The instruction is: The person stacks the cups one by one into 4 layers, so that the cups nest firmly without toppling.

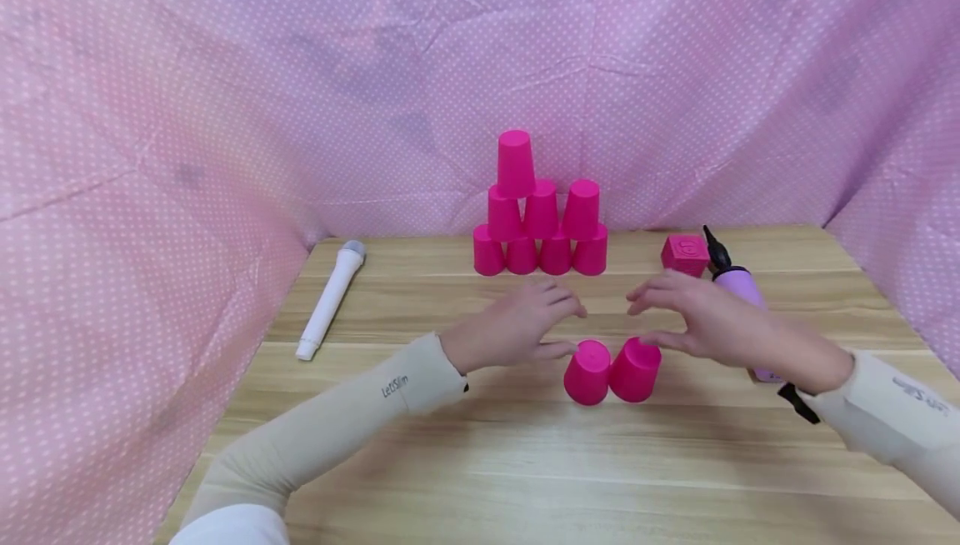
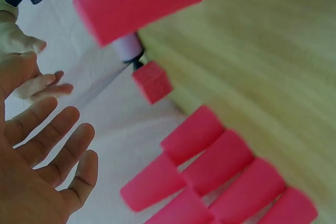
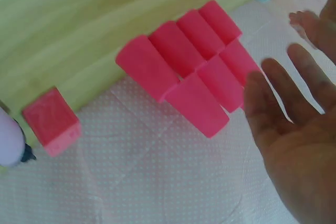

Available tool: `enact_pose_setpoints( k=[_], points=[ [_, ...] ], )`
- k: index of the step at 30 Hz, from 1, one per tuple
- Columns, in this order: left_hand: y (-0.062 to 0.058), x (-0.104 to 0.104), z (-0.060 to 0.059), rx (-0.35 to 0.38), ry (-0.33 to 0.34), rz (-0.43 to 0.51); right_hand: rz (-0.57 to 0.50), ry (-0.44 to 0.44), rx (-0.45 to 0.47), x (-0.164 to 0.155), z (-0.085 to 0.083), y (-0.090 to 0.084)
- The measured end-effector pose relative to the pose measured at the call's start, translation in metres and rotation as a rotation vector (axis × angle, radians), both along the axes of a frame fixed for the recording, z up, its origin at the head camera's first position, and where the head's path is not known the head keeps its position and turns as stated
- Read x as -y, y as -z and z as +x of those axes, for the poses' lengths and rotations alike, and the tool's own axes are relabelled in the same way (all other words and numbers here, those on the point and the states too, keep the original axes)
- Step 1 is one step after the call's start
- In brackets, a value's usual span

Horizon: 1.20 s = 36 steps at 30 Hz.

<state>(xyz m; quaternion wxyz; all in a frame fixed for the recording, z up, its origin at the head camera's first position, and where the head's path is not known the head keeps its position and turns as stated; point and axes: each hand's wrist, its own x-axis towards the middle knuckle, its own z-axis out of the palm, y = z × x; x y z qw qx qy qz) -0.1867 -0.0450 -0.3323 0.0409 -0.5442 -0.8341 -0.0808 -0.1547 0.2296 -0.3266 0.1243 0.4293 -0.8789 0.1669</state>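
Note:
Two pink cups stand upside down, side by side, on the wooden table: a left cup (image 1: 587, 373) and a right cup (image 1: 636, 371). My left hand (image 1: 517, 324) hovers just left of and behind them, fingers apart and loosely bent, holding nothing. The thumb is by the left cup's top; whether it touches I cannot tell. My right hand (image 1: 708, 320) is on the other side with its fingers spread, its thumb overlapping the right cup's rim in the head view. Behind both hands rises a pyramid of upside-down pink cups (image 1: 582, 210), with a single top cup (image 1: 515, 164).
A white microphone (image 1: 328, 299) with a grey head lies at the table's left. On the right are a pink cube (image 1: 685, 255) and a purple pump (image 1: 738, 285) with a black nozzle, partly behind the right arm. A pink dotted cloth (image 1: 420, 95) hangs behind the table (image 1: 540, 478).

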Motion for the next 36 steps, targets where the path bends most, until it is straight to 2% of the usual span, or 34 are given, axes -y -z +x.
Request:
enact_pose_setpoints(
  k=[7,13,17,21,29,36],
  points=[
    [0.019,-0.008,0.006,0.065,-0.021,-0.043,0.013,0.014,0.076,-0.009,0.019,0.021],
    [0.029,-0.014,0.009,0.086,-0.028,-0.070,0.019,0.009,0.122,-0.011,0.023,0.031],
    [0.035,-0.018,0.010,0.137,-0.045,-0.070,0.010,0.000,0.114,-0.010,0.023,0.034],
    [0.037,-0.020,0.010,0.190,-0.069,-0.047,-0.006,0.004,0.122,-0.009,0.022,0.034],
    [0.037,-0.021,0.010,0.274,-0.089,-0.021,-0.001,0.074,0.235,-0.005,0.024,0.032],
    [0.038,-0.020,0.009,0.358,-0.110,0.011,0.019,0.103,0.263,-0.001,0.023,0.029]
  ],
)
